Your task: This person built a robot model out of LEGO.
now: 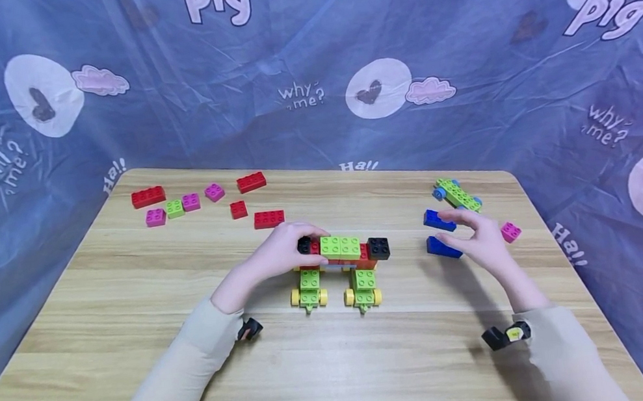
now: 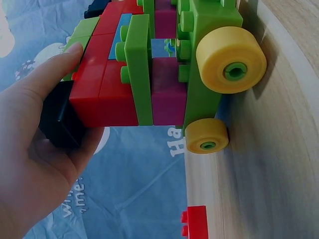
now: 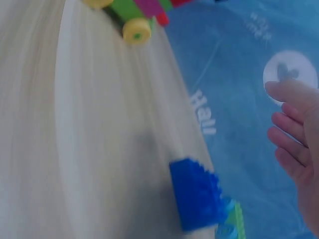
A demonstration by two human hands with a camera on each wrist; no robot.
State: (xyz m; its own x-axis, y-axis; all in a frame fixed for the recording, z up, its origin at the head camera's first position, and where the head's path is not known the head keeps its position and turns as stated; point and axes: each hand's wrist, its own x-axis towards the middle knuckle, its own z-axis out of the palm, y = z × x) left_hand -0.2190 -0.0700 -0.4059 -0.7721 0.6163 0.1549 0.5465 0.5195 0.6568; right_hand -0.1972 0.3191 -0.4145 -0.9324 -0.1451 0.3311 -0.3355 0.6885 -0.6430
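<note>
— Where is the wheeled build (image 1: 341,249) set?
— On the tabletop (image 1: 316,371), apparently borne by its yellow wheels (image 2: 232,59).
— How is it held?
— Its left end is gripped by the left hand (image 1: 282,251), with thumb and fingers set to either side of a black brick (image 2: 62,114); it is probably steadied that way.
— And what is held by the right hand (image 1: 474,237)?
— Nothing. Its thumb and fingers are loosely parted above two blue bricks (image 1: 444,248), right of the build; by such a gap, a brick could be admitted.
— What of the others?
— Red bricks (image 1: 148,197) are scattered beyond the build, mostly leftward, perhaps so that working room is left; a lime wheeled base (image 1: 458,196) is placed beyond it, rightward.
</note>
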